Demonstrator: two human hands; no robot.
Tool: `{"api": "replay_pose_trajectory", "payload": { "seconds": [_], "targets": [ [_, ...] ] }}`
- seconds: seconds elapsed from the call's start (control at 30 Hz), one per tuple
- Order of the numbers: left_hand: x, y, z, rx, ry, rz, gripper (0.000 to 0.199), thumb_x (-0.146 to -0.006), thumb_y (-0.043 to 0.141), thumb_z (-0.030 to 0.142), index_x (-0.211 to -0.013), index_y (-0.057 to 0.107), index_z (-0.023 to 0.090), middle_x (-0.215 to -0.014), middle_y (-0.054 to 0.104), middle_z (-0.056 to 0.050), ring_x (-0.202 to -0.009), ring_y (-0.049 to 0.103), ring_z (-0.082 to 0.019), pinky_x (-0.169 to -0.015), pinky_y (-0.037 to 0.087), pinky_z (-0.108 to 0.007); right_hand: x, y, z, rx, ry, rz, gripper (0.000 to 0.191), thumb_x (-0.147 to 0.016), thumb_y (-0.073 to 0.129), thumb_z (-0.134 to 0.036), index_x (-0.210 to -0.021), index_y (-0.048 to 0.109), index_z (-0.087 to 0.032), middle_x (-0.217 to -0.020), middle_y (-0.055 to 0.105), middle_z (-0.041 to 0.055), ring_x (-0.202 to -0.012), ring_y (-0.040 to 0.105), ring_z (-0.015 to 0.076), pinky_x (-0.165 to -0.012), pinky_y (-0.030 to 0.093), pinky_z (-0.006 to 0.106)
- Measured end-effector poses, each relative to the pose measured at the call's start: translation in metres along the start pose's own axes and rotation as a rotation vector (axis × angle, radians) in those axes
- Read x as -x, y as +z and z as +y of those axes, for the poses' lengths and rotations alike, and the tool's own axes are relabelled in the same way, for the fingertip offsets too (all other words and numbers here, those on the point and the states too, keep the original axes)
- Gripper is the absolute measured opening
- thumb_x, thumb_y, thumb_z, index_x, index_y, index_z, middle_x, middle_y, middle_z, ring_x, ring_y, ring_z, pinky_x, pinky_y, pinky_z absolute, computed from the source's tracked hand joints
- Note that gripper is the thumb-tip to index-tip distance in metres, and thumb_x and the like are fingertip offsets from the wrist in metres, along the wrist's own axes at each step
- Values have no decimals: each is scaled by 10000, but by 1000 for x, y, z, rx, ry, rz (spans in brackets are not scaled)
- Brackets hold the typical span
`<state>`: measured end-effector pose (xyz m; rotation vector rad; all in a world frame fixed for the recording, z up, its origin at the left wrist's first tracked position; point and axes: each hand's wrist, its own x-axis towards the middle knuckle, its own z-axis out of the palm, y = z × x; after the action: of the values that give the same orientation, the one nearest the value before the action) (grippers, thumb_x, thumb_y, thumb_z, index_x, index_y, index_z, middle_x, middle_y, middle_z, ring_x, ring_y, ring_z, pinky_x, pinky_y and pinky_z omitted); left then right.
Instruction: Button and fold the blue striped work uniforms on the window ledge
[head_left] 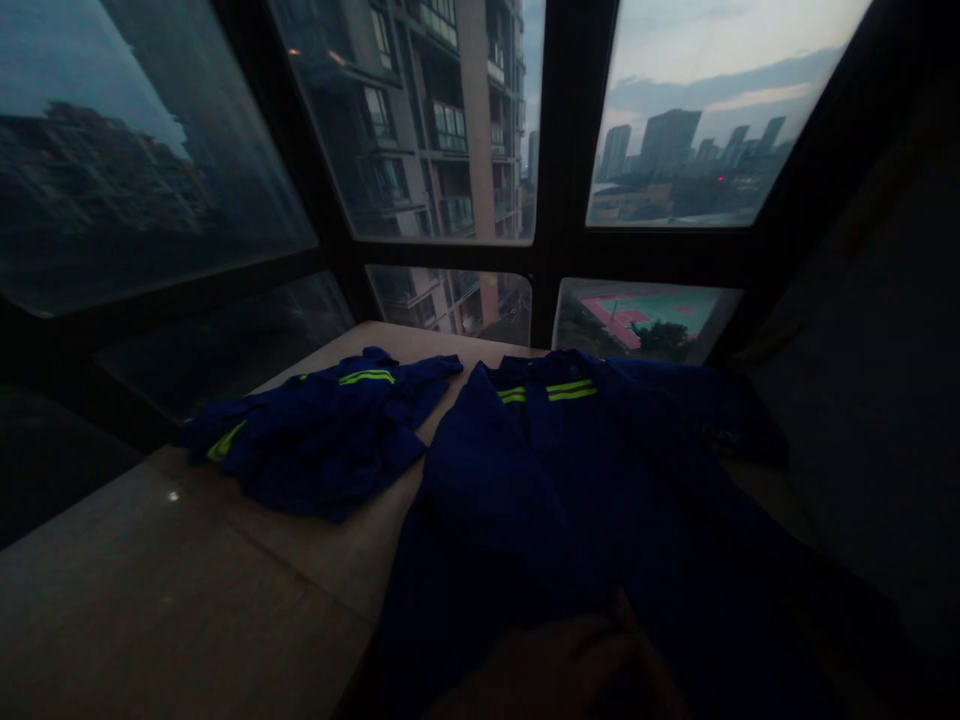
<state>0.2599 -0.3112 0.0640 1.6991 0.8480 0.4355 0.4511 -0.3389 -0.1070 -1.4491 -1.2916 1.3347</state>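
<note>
A dark blue work jacket with yellow-green stripes across its chest lies spread out in front of me, its collar toward the window. My left hand is low over the front of this jacket, very dim, with its fingers curled in at the cloth near the middle. Its fingertips are hard to make out in the dark. I cannot make out my right hand. To the left lies a second blue garment with the same kind of stripes, crumpled and loosely heaped.
Both garments rest on a pale stone-like ledge. Dark window frames rise behind and to the left of it. More dark blue cloth lies at the right beside a dim wall. Buildings show outside.
</note>
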Motion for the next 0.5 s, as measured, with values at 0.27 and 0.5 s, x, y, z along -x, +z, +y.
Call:
{"api": "replay_pose_trajectory", "payload": {
  "seconds": [0.27, 0.5],
  "targets": [
    [42, -66, -81, -209, -320, 694, 312, -881, 489, 377, -988, 746, 236, -1099, 743, -87, -1078, 658, -274, -1004, 474, -395, -15, 7, -76, -265, 206, -70, 559, -760, 637, -616, -1111, 705, -187, -1080, 739, 158, -1017, 705, 345, -859, 561, 494],
    [34, -99, -120, -266, -348, 781, 307, -832, 488, 331, -932, 742, 193, -1041, 757, -102, -1049, 681, -306, -970, 498, -442, -82, 46, -239, -611, 60, -147, 428, -731, 736, -391, -1108, 658, -203, -941, 754, 35, -799, 722, 207, -722, 584, 323]
  ]
}}
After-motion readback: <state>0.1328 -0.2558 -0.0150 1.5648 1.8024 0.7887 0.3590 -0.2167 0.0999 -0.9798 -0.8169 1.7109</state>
